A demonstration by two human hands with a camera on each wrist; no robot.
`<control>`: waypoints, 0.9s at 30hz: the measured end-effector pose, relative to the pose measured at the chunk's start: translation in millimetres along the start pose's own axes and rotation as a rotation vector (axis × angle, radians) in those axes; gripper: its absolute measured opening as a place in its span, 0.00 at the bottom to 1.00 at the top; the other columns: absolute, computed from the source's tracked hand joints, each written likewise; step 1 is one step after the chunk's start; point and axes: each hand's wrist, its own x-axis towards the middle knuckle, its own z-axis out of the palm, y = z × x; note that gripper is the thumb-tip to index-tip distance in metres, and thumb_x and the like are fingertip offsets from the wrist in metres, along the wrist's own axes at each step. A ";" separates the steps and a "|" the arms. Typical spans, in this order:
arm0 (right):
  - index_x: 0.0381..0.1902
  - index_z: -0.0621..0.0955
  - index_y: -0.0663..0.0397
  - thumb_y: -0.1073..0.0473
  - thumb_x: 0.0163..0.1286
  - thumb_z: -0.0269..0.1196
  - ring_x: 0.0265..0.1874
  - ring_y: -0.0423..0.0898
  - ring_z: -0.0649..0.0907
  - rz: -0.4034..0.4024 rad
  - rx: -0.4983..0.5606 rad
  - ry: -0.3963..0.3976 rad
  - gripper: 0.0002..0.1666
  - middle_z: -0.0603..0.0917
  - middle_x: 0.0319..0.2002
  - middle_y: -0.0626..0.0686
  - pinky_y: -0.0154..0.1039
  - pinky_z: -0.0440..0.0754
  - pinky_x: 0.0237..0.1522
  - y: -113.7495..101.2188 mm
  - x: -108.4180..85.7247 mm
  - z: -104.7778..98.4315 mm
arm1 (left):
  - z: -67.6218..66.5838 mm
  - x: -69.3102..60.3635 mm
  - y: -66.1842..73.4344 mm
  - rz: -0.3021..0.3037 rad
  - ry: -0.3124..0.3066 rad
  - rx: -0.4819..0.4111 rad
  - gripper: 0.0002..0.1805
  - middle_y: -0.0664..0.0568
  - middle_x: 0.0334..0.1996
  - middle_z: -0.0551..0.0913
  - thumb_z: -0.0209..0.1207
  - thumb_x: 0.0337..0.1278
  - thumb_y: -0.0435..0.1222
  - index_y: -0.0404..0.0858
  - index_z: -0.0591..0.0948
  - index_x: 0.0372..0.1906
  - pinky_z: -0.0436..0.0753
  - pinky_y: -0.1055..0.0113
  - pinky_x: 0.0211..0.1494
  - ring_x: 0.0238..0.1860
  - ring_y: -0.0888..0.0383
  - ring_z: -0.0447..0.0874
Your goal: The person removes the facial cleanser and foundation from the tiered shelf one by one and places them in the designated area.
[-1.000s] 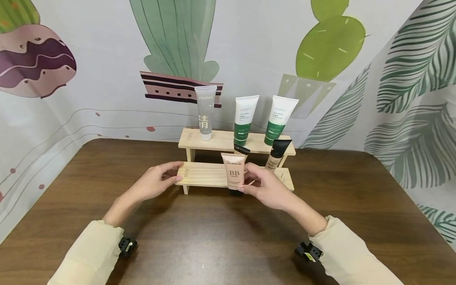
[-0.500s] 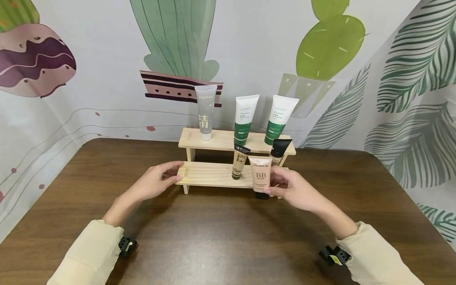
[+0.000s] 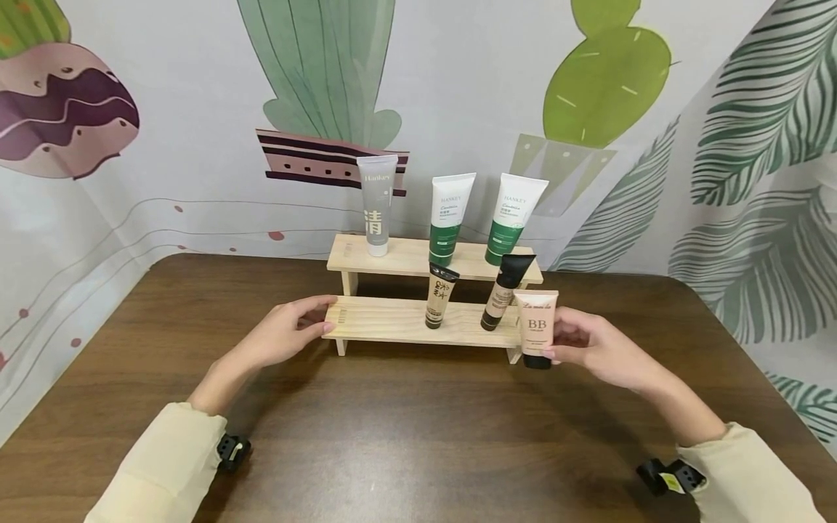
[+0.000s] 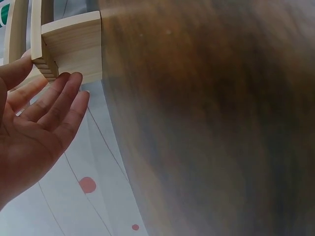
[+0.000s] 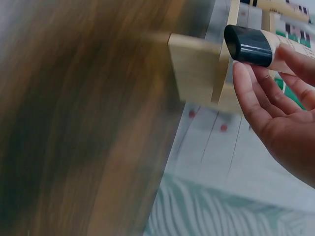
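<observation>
My right hand [image 3: 591, 345] holds a pink BB cream tube [image 3: 537, 327] by its side, black cap down, in front of the wooden stand's right end. In the right wrist view its black cap [image 5: 249, 45] shows beyond the fingers. My left hand [image 3: 281, 333] grips the left end of the stand's lower shelf [image 3: 379, 321], thumb on top, as the left wrist view of that hand [image 4: 42, 113] also shows. On that shelf stand a small gold tube [image 3: 439, 298] with a black top and a beige tube [image 3: 502, 296] with a black top, leaning right.
On the upper shelf [image 3: 410, 256] stand a grey tube [image 3: 377, 207] at the left and two white-and-green tubes, one in the middle [image 3: 450, 218] and one at the right [image 3: 514, 218]. A patterned cloth [image 3: 471, 87] hangs behind the brown table [image 3: 392, 436].
My right hand has carried the BB cream tube rightward along the front of the stand, uncovering the gold tube and then the beige one. My left hand has stayed on the shelf's end.
</observation>
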 end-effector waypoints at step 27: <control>0.53 0.63 0.78 0.76 0.62 0.55 0.28 0.47 0.81 0.250 0.139 0.134 0.22 0.78 0.35 0.66 0.45 0.82 0.29 74.5 -11.9 -42.8 | -1.3 -0.5 2.4 -0.008 -0.006 0.010 0.22 0.38 0.45 0.79 0.57 0.57 0.29 0.27 0.71 0.57 0.78 0.56 0.46 0.44 0.48 0.79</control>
